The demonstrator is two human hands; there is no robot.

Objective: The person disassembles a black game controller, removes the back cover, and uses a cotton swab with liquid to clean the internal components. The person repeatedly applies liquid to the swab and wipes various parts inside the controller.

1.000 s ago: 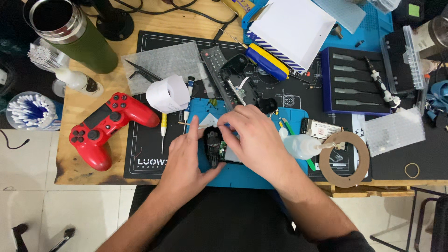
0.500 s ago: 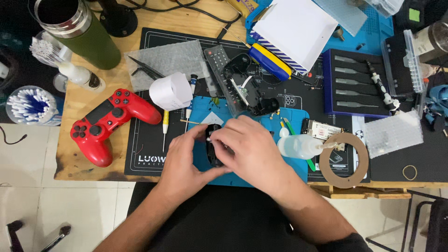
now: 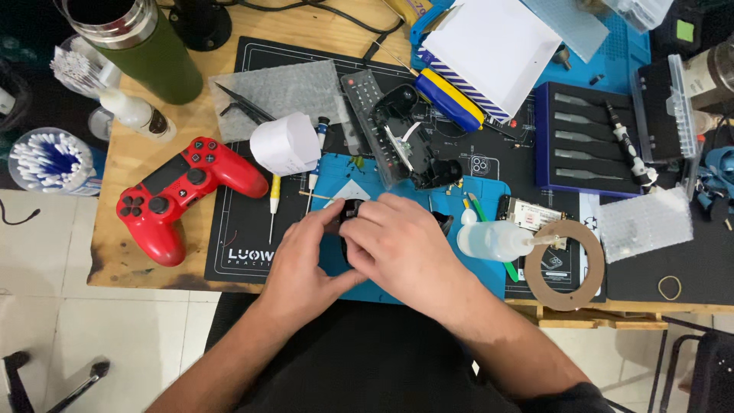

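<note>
Both of my hands close around a small black opened device (image 3: 350, 211) over the blue work mat (image 3: 397, 287). My left hand (image 3: 306, 256) cups it from the left and below, thumb near its top. My right hand (image 3: 397, 245) covers most of it from the right, fingers curled over its middle. Most of the device is hidden by the hands. Just beyond it lies a black disassembled controller shell (image 3: 405, 145) with exposed wiring.
A red game controller (image 3: 180, 191) lies left, beside a white paper roll (image 3: 284, 144), a yellow-handled screwdriver (image 3: 274, 200) and a green flask (image 3: 145, 46). To the right stand a squeeze bottle (image 3: 493, 239), a cardboard ring (image 3: 564, 262) and a blue bit case (image 3: 585, 138).
My right hand slid further left over the black device, hiding its open inside. My left thumb came down against its top. The device stays on the blue mat.
</note>
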